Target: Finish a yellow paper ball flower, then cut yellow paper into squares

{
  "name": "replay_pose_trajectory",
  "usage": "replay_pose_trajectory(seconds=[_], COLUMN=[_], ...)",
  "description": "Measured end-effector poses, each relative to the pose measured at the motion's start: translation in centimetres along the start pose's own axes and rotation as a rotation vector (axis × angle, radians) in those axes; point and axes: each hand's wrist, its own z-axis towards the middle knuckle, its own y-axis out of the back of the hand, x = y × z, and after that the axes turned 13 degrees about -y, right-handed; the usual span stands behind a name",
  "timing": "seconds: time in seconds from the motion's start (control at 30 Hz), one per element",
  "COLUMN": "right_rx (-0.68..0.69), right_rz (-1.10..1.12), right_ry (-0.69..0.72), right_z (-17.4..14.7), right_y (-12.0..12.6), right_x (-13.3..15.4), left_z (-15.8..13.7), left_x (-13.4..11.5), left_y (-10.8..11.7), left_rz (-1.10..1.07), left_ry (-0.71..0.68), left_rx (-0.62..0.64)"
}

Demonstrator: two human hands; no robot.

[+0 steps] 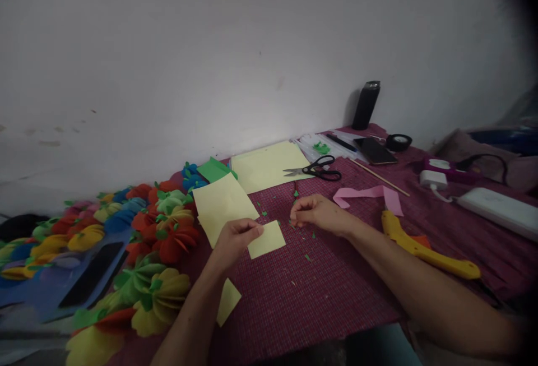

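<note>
Between the thumb and fingers of my left hand (237, 241) is a small pale yellow paper rectangle (269, 241), held by its left edge just above the red checked cloth. My right hand (316, 213) hovers to the right of that paper, apart from it, with its fingers curled together; whatever they may hold is hidden. A larger pale yellow sheet (225, 203) lies behind my left hand. Partly covered by my left forearm, another small yellow piece (228, 300) rests nearer to me. Black-handled scissors (317, 170) lie open on a yellow paper stack (264, 165) at the back.
Several colourful paper pumpkins (162, 293) crowd the left side. Green scraps (307, 258) dot the cloth. To the right are a pink paper strip (365, 193), a yellow glue gun (428, 251), a wooden stick (380, 177), a phone (375, 151) and a black bottle (366, 105).
</note>
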Motion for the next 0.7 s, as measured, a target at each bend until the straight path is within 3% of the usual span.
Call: replay_pose_trajectory(seconds=[0.37, 0.57, 0.7], right_rx=[0.033, 0.030, -0.017], right_rz=[-0.053, -0.057, -0.025], right_ry=[0.065, 0.033, -0.005], right_z=[0.0, -0.1, -0.3], right_y=[-3.1, -2.7, -1.5], right_x=[-0.7, -0.7, -0.1], left_z=[0.1, 0.2, 0.1], left_x=[0.7, 0.7, 0.3], left_y=[-2.0, -1.8, -0.8], left_rz=[0.090, 0.146, 0.138], left_ry=[-0.070, -0.074, -0.028], left_rx=[0.073, 0.148, 0.121])
